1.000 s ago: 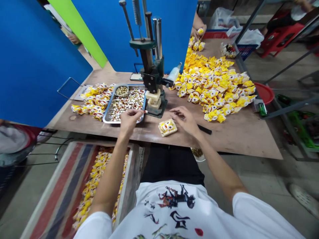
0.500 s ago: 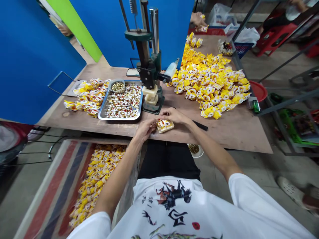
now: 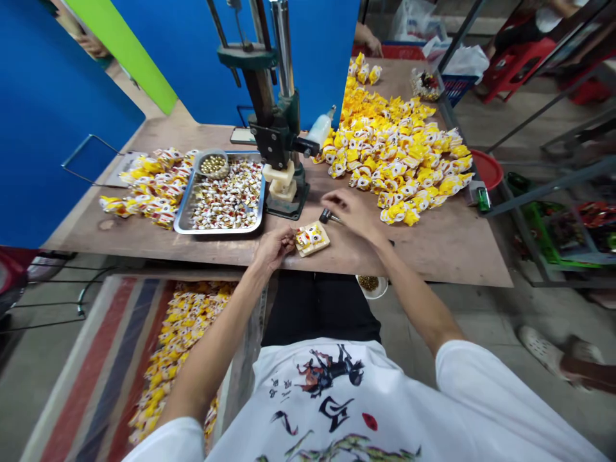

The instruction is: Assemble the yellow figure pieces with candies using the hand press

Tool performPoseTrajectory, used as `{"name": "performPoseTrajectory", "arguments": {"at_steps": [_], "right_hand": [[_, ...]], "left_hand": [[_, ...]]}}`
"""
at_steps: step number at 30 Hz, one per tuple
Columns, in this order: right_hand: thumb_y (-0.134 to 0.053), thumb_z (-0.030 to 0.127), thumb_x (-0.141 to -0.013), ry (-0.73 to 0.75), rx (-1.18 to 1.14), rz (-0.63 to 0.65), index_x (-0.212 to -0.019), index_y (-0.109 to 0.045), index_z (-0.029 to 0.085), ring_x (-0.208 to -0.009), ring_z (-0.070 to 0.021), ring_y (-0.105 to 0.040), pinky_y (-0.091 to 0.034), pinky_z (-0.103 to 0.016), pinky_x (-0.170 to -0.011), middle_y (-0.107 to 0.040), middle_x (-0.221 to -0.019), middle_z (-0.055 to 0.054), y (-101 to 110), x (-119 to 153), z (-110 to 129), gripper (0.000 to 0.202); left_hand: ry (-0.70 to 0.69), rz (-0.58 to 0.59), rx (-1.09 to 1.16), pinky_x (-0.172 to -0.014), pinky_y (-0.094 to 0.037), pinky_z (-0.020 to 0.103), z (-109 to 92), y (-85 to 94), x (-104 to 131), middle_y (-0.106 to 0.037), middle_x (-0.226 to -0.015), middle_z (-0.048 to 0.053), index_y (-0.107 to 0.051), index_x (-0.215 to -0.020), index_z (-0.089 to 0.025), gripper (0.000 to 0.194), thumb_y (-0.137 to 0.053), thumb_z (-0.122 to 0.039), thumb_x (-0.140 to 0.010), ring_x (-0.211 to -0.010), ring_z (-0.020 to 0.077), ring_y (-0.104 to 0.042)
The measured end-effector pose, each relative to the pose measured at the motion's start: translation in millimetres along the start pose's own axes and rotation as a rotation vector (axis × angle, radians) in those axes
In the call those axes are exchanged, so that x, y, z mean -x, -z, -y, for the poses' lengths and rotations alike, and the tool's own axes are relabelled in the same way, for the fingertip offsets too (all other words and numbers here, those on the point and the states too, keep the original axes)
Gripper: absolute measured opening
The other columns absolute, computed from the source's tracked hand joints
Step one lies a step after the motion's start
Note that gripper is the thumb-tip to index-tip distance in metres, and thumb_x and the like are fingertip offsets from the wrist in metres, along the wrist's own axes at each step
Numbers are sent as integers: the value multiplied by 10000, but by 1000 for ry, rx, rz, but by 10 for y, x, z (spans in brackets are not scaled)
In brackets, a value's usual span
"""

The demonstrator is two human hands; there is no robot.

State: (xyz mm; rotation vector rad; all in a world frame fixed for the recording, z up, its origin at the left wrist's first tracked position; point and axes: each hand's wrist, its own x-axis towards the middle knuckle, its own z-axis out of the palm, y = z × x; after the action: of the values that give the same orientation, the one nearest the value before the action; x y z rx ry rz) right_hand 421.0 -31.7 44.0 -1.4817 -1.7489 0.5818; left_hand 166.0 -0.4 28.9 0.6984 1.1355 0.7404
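A yellow and white figure piece [image 3: 310,236] lies on a cream block [image 3: 320,243] near the table's front edge. At its left side my left hand [image 3: 276,247] has its fingers pressed together; what they pinch, if anything, is too small to name. My right hand [image 3: 353,212] is to the right of the block, fingers spread and bent above a black-headed tool [image 3: 326,216]. Behind the hands stands a dark green press [image 3: 289,189] with a cream fixture [image 3: 282,183] under its head.
A metal tray [image 3: 219,230] of small white pieces, with a bowl of gold beads [image 3: 212,165], sits left of the press. Yellow figures [image 3: 399,154] are heaped at the right, more at the left. A person's hand [image 3: 369,40] shows at the back.
My right hand has left the block and moved right, over the tool, its fingers now apart. My left hand stays beside the figure piece. The view has shifted slightly.
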Motion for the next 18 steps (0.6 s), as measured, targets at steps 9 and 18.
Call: {"name": "performPoseTrajectory", "arguments": {"at_steps": [9,18], "right_hand": [[-573,455,-1116,-118,311,70,-1243,-721,197,-1018,-360,-729,-581,-529,-985,-767,-1087,-158,291,579,-69,324],[-539,261,-1069,42,142,20,-1486,-766,300,-1108,-300,-774,-636,-460,-1085,-811,-1159,-93,5,653,377,476]], "left_hand": [[-94,-86,120,-517,-389,168,154,-110,81,-472,-578,-59,-478,-612,-199,303,-781,-205,-611,-519,56,-455],[-119,-96,119,-520,-319,176,188,-155,102,-444,-574,-59,-392,-603,-209,376,-766,-185,-634,-532,60,-424]]}}
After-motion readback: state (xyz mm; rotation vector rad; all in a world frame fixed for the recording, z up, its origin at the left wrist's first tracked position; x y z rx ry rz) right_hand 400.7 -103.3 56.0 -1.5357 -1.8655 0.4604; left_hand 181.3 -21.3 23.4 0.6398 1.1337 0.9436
